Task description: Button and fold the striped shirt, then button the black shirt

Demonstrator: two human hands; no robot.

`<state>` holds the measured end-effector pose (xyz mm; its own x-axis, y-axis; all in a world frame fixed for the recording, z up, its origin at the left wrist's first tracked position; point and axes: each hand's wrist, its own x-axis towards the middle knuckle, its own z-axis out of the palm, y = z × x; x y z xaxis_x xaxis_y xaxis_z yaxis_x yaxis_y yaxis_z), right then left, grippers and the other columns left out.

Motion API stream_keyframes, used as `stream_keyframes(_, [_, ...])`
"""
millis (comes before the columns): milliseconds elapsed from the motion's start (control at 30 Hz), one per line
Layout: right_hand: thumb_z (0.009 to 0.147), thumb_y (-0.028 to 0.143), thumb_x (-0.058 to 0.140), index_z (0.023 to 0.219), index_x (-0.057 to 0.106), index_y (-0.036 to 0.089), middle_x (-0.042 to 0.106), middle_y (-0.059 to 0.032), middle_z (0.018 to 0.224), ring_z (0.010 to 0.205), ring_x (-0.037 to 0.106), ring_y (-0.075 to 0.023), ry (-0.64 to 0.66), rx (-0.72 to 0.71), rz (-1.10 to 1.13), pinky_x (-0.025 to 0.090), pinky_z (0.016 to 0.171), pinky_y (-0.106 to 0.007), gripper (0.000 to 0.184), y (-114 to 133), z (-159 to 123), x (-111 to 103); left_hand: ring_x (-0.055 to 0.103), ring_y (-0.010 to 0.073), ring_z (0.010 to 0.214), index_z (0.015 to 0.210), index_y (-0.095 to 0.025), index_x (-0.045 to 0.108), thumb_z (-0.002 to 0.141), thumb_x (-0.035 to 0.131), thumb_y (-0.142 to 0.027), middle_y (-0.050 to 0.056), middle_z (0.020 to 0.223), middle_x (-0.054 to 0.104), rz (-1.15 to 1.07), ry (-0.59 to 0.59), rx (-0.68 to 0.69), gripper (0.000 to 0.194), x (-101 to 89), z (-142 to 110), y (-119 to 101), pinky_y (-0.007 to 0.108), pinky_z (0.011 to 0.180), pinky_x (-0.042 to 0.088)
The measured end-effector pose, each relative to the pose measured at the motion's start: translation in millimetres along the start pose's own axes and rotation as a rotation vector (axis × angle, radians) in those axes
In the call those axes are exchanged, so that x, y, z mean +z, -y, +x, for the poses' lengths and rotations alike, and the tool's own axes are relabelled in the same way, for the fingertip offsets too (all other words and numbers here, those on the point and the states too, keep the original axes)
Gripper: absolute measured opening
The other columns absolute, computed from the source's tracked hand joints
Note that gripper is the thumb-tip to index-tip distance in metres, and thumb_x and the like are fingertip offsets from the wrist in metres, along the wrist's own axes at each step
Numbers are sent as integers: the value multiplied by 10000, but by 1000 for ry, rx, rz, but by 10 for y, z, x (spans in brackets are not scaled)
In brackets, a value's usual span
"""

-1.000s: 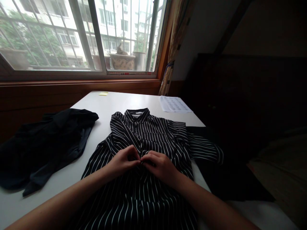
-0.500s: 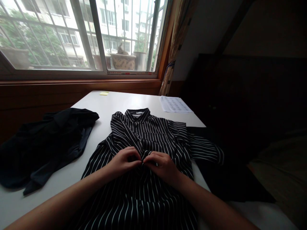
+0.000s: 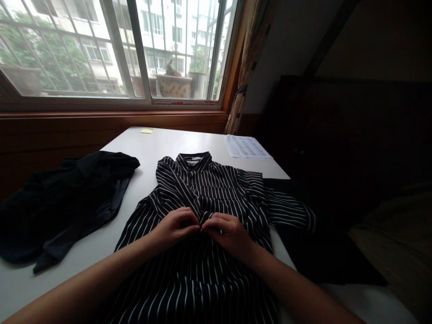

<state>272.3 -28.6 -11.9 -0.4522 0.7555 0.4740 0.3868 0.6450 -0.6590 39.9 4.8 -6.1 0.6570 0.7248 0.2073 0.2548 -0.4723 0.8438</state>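
Observation:
A black shirt with white stripes (image 3: 219, 195) lies front side up, its collar toward the window and its hem toward me. My left hand (image 3: 177, 225) pinches the front placket at mid-chest height, thumb against fingers. Close beside it, my right hand (image 3: 224, 229) pinches the same strip of cloth from the other side. The fingertips of both hands almost meet, and the bit of fabric between them is hidden. Lower on the front a dark button (image 3: 198, 290) shows. One striped sleeve (image 3: 290, 211) stretches out to the right.
Dark crumpled clothing (image 3: 74, 198) lies on the left of the white table (image 3: 158, 141). Printed sheets (image 3: 248, 146) rest at the far right corner, and a yellow sticky note (image 3: 146, 131) at the far left. Black cloth (image 3: 324, 252) lies under the sleeve. A barred window (image 3: 182, 49) is behind.

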Motion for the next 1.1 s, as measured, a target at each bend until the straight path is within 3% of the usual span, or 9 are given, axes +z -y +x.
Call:
stream_keyframes(400, [968, 233, 623, 989, 744, 258, 652, -25, 897, 804, 641, -151, -49, -45, -19, 551, 741, -278, 125, -55, -38, -9, 604, 166, 879, 914, -188, 700, 951, 648, -316, 18, 895, 644, -30, -13, 4, 143, -9, -5, -21, 292, 819, 465])
stream_keyframes(767, [978, 200, 607, 992, 732, 229, 620, -22, 860, 762, 623, -141, -98, -165, -126, 552, 705, -267, 129, -36, -8, -9, 598, 162, 869, 908, -180, 690, 952, 646, -304, 15, 890, 637, -41, -11, 8, 139, 2, -14, 13, 292, 807, 462])
stream_keyframes(1100, [973, 181, 609, 1000, 728, 236, 619, -19, 863, 761, 623, -137, -107, -179, -159, 552, 702, -261, 133, -61, -32, -20, 606, 166, 869, 908, -176, 698, 949, 647, -298, 20, 894, 643, -59, -21, 4, 138, -19, -4, -31, 299, 814, 459])
